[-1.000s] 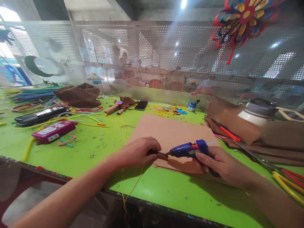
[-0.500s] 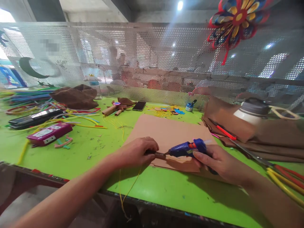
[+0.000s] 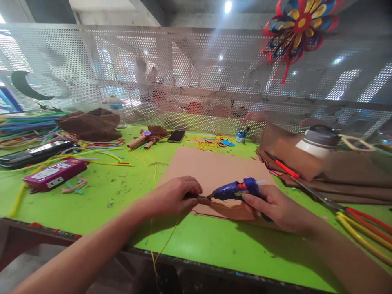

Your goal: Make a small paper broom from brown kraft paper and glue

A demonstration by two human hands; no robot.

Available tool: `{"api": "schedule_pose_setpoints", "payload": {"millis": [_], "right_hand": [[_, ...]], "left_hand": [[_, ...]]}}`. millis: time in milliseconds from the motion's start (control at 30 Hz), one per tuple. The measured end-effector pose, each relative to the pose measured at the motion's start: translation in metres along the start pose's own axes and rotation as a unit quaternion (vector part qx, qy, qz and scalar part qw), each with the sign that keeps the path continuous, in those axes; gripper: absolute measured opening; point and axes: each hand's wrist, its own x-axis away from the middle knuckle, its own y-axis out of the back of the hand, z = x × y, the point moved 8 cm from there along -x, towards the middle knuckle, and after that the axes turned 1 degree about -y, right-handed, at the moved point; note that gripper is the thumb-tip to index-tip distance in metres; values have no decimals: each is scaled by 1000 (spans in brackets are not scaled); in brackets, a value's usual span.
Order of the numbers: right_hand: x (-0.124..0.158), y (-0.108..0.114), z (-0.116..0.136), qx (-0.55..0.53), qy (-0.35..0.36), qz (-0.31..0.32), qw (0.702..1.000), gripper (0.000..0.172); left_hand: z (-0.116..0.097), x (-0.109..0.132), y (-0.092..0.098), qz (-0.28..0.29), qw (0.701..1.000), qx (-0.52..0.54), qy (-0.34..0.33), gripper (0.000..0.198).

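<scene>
My right hand (image 3: 272, 204) is wrapped round the handle of a blue glue gun (image 3: 235, 190), its nozzle pointing left. The nozzle tip meets, or nearly meets, the end of a thin brown rolled strip (image 3: 203, 199). My left hand (image 3: 183, 194) pinches that strip between thumb and fingers, and most of it is hidden in the hand. Yellow string (image 3: 167, 243) hangs below my left hand over the table's front edge. Under both hands lie tan paper sheets (image 3: 220, 165), with a smaller piece at their front.
Large scissors (image 3: 330, 202) lie at the right beside folded brown sheets (image 3: 352, 175) and a lidded bottle (image 3: 320, 141). On the left are a purple box (image 3: 55, 173), a black case (image 3: 36, 154) and coloured strips. A phone (image 3: 177, 136) and scraps lie behind. A perforated screen (image 3: 196, 73) closes off the back.
The whole view has shifted slightly, so things appear a little further left. My hands keep their hold on the glue gun and the brown strip, the nozzle still at the strip's end.
</scene>
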Motion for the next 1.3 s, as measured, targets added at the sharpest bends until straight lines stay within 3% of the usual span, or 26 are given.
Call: {"api": "schedule_pose_setpoints", "payload": {"millis": [700,1067,1300], "right_hand": [[4,8,8,6,21,-12,1000,38],[-5,-4,1,-77,-1,26,997,47],[2,8,-3,-35,-6,18,999,42]], "left_hand": [[1,0,2,-6,1000,0,10,14],[-2,-1,2,3,1000,-4,5,15],[-2,0,2,-9,1000,6,2,14]]}}
